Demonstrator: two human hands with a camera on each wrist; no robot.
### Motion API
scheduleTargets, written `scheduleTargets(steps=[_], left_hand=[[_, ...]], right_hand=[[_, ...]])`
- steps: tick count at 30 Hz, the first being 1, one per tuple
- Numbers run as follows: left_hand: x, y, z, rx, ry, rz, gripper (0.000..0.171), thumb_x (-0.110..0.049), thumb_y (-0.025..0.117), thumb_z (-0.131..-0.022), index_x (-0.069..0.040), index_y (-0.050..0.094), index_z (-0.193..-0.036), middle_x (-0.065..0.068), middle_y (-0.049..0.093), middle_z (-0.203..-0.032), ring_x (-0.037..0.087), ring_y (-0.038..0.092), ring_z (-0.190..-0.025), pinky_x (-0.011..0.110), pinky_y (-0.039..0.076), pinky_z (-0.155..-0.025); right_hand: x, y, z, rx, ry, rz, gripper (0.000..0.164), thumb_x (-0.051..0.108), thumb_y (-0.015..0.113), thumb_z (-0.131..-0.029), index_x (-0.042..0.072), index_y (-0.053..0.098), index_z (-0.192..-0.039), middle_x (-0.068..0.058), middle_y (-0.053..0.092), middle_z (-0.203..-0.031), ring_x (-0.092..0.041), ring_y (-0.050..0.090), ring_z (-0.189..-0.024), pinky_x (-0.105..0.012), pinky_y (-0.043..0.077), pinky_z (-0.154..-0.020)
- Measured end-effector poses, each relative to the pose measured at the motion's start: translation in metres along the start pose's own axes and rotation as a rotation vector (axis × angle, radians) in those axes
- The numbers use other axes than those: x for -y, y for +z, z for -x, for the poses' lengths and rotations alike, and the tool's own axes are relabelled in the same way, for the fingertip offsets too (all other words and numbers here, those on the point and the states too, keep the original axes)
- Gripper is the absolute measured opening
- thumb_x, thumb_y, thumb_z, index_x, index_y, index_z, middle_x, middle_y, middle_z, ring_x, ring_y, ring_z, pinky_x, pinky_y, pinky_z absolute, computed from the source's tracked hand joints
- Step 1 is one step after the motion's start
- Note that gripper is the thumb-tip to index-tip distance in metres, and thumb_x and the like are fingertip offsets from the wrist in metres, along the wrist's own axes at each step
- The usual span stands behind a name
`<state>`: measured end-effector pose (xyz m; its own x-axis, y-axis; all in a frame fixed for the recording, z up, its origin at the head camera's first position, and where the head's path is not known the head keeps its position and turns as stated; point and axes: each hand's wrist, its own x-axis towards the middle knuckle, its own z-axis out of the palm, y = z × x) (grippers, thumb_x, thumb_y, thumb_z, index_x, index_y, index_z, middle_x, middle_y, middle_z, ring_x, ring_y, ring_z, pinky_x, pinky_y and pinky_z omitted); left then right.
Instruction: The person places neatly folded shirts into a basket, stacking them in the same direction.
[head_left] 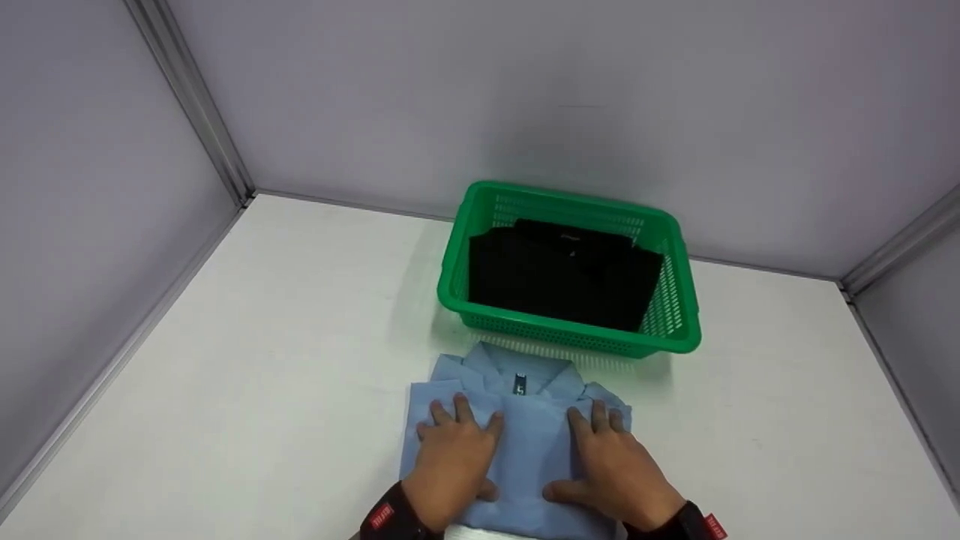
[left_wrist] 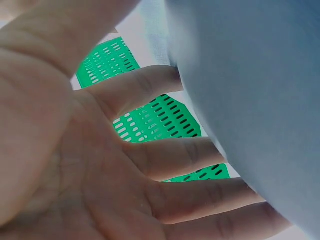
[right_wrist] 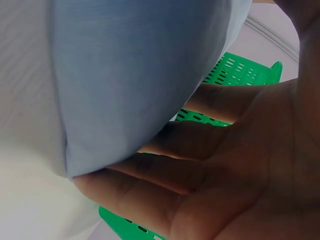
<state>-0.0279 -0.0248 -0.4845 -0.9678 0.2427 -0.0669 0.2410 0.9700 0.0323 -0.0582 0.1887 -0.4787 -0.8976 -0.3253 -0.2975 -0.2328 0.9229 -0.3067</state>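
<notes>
A folded light-blue collared shirt [head_left: 529, 450] lies on the white table, its collar and dark neck label facing away from me. On its left half rests my left hand [head_left: 454, 457], fingers spread and fairly straight. My right hand [head_left: 619, 469] lies on the right half in the same way, with its thumb pointing inward. In the left wrist view the fingertips of the left hand [left_wrist: 105, 160] touch the shirt [left_wrist: 255, 85]. The right wrist view has the right hand [right_wrist: 240, 165] with its fingertips against the cloth [right_wrist: 120, 85]. Neither hand grips anything.
Just beyond the collar stands a green perforated basket [head_left: 570, 331] holding a folded black garment [head_left: 555, 277]. Grey-white panels [head_left: 360, 97] enclose the white table [head_left: 300, 337] at the back and sides. A white ribbed strip [head_left: 480, 533] shows at the shirt's near edge.
</notes>
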Motion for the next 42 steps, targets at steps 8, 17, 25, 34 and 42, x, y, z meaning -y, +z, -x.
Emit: scheduleTargets(steps=[8,17,25,34,42], left_hand=[[-0.0021,-0.0014,-0.0009,-0.009,0.003,0.002,0.097,-0.054,0.101,-0.057,-0.022,0.068,-0.142,0.036,0.062,-0.136,0.06,0.063,-0.114,0.068,0.06,-0.072],[-0.0016,0.0022,-0.0015,-0.036,0.013,-0.005,0.095,-0.052,0.102,-0.055,-0.021,0.07,-0.139,0.037,0.063,-0.133,0.06,0.064,-0.112,0.068,0.059,-0.068],[-0.0018,0.0009,-0.0026,-0.018,0.005,0.005,0.093,-0.051,0.102,-0.057,-0.022,0.07,-0.14,0.036,0.062,-0.134,0.06,0.063,-0.112,0.069,0.06,-0.071],[-0.0012,0.0001,-0.0031,0.01,0.001,0.027,0.095,-0.052,0.101,-0.059,-0.022,0.068,-0.143,0.037,0.06,-0.137,0.061,0.062,-0.116,0.069,0.059,-0.072],[0.0006,0.0019,-0.0029,0.004,0.013,0.049,0.095,-0.052,0.102,-0.058,-0.022,0.068,-0.142,0.037,0.059,-0.137,0.063,0.061,-0.116,0.07,0.059,-0.073]], right_hand=[[-0.0032,-0.0002,0.0002,-0.009,-0.005,-0.006,0.118,0.063,0.093,-0.069,-0.007,0.047,-0.153,-0.044,0.036,-0.158,-0.067,0.039,-0.143,-0.072,0.044,-0.109],[-0.0036,0.0006,0.0,-0.003,0.014,-0.014,0.117,0.063,0.093,-0.069,-0.007,0.049,-0.152,-0.043,0.037,-0.158,-0.066,0.04,-0.143,-0.072,0.045,-0.108],[-0.0029,-0.0003,-0.0015,0.008,0.031,-0.008,0.119,0.065,0.092,-0.068,-0.005,0.048,-0.153,-0.043,0.036,-0.159,-0.066,0.039,-0.144,-0.073,0.044,-0.109],[-0.0018,-0.0006,-0.0022,0.015,0.048,-0.018,0.119,0.063,0.093,-0.068,-0.005,0.047,-0.154,-0.043,0.035,-0.16,-0.066,0.037,-0.145,-0.073,0.042,-0.112],[-0.0028,-0.0008,-0.0014,0.013,0.046,-0.035,0.118,0.063,0.093,-0.069,-0.006,0.047,-0.153,-0.043,0.035,-0.16,-0.066,0.037,-0.145,-0.073,0.042,-0.112]])
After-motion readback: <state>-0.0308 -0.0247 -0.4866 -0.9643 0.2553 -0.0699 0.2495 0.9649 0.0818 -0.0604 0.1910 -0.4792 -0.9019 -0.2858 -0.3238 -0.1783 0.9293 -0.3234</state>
